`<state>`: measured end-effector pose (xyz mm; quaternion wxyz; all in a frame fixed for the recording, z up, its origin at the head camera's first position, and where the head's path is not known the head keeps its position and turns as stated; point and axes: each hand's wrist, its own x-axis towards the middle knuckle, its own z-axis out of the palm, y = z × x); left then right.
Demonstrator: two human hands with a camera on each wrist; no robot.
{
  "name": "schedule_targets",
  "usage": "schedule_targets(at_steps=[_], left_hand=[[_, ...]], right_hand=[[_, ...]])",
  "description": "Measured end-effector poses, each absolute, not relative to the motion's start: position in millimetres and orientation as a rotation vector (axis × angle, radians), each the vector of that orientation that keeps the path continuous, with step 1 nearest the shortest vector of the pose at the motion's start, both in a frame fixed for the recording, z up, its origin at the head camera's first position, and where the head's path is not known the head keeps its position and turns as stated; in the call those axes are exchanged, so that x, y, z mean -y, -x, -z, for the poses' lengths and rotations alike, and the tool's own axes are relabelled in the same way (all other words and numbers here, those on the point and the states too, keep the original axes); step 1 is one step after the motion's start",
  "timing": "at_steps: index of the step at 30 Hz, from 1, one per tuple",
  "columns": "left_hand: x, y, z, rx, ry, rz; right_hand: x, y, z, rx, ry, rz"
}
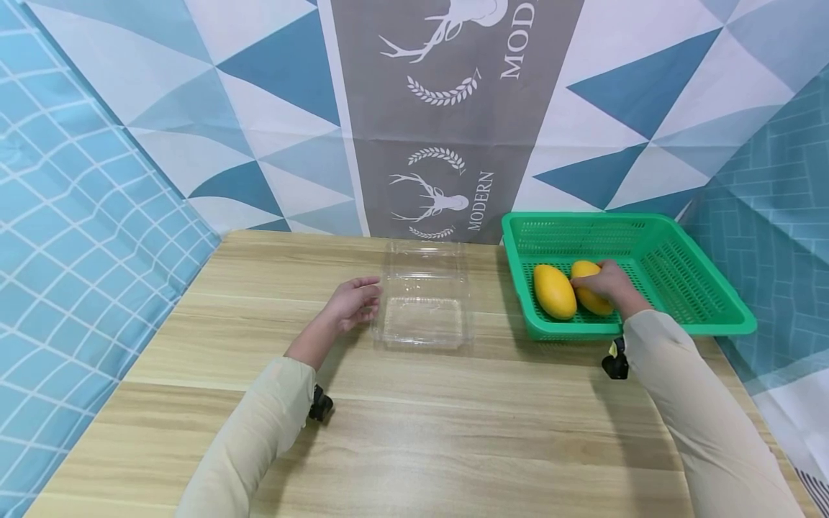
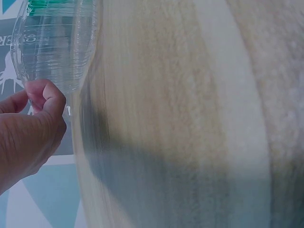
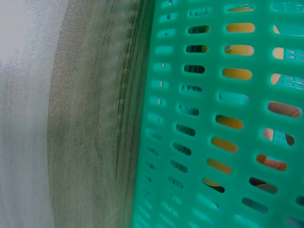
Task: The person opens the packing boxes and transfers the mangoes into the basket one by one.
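In the head view, my right hand reaches over the front rim of a green plastic basket and grips the right-hand mango from above. Another yellow mango lies just left of it in the basket. My left hand is at the left edge of an opened clear plastic clamshell box, fingers loosely bent. Seen from the left wrist, that hand's fingertips are right at the rim of the box. The right wrist view looks at the basket's slotted wall, which mostly hides the right hand.
The wooden table stretches in front of both arms. A patterned cloth hangs behind it, and a blue checked cloth hangs on the left. The basket wall stands between the box and the mangoes.
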<state>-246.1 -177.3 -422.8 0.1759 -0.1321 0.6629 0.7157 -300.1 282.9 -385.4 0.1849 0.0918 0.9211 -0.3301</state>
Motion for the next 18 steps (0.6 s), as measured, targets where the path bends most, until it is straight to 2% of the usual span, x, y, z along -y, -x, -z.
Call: schedule_targets(at_steps=[18], left_hand=[[176.2,244.1,419.6,-1.873,0.387,-2.021]], right_hand=[[-283.1,295.3,377.4,-2.603,-0.245,0.911]])
